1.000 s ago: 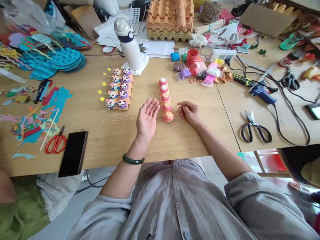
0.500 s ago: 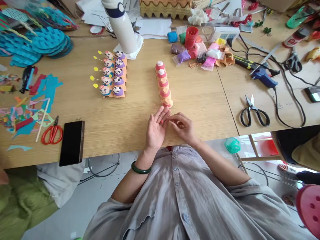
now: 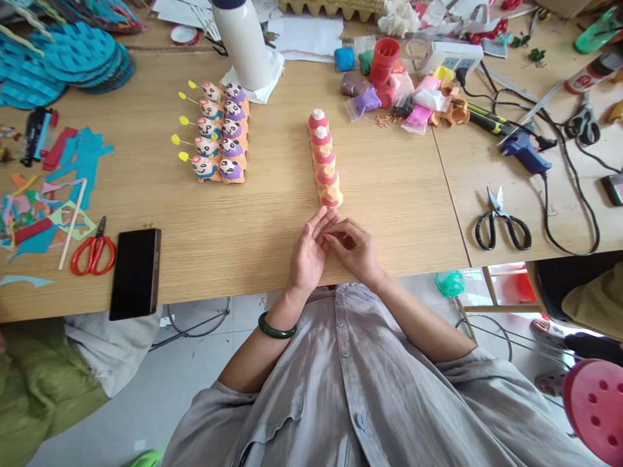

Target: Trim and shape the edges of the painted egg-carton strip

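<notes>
My left hand (image 3: pixel 308 259) is palm up with its fingers stretched out, just above the table's near edge. My right hand (image 3: pixel 356 251) has thumb and forefinger pinched together over the left fingers. A tiny red piece, perhaps modelling clay, shows at that pinch, mostly hidden by the fingers. Right beyond my left fingertips stands a narrow strip of egg carton (image 3: pixel 327 162), painted orange and pink, with white caps on its two far bumps. To the left is a wider egg carton piece (image 3: pixel 214 139) bearing painted animal faces and yellow-tipped sticks.
A white bottle (image 3: pixel 246 48) stands at the back. Bagged coloured clay (image 3: pixel 365 102) lies near a red cup (image 3: pixel 384 59). Black-handled scissors (image 3: pixel 501 224) and a blue glue gun (image 3: pixel 525 149) lie right; a phone (image 3: pixel 136 272) and red scissors (image 3: pixel 96 251) left. People sit at both sides.
My right fingers have closed over the left fingers, where red bits showed in the open before. The view has shifted slightly; the cartons stay in place.
</notes>
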`<state>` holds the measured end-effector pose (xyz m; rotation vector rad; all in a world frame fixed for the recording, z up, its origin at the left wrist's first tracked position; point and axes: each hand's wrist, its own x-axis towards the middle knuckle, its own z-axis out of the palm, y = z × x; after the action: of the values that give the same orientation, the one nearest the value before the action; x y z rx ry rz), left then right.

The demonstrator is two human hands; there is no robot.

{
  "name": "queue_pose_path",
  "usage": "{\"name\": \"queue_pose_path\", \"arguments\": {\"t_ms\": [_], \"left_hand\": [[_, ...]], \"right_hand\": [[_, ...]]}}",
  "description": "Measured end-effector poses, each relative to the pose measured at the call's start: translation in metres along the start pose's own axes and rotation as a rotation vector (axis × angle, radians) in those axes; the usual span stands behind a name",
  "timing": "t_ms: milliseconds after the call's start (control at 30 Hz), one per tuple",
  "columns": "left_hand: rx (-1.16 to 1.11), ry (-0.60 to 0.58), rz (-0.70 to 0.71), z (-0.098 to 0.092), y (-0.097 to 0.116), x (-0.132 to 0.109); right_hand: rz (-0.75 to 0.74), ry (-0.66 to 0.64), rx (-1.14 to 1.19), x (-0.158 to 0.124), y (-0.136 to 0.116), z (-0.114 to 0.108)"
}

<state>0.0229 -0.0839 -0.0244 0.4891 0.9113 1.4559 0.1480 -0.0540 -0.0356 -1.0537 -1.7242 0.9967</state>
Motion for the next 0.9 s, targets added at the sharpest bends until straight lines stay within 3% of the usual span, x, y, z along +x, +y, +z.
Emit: {"name": "queue_pose_path", "arguments": {"t_ms": [133,300,567,900], "left_hand": [[0.312,0.206,0.067,-0.005,0.005,-0.006],[0.427,0.099,-0.049,-0.009,0.013,-0.01],[0.4,0.136,-0.053,-0.01,0.015,-0.006],[0.334,0.148,-0.054,-0.011,0.016,-0.007]], "right_hand": [[-0.003,0.059,0.009,0.0,0.001,-0.001],[-0.001,0.047,0.066,0.0,0.004,0.0],[0.032,-0.031,0.158,0.001,0.002,-0.003],[-0.004,-0.003,0.154,0.003,0.004,-0.003]]}}
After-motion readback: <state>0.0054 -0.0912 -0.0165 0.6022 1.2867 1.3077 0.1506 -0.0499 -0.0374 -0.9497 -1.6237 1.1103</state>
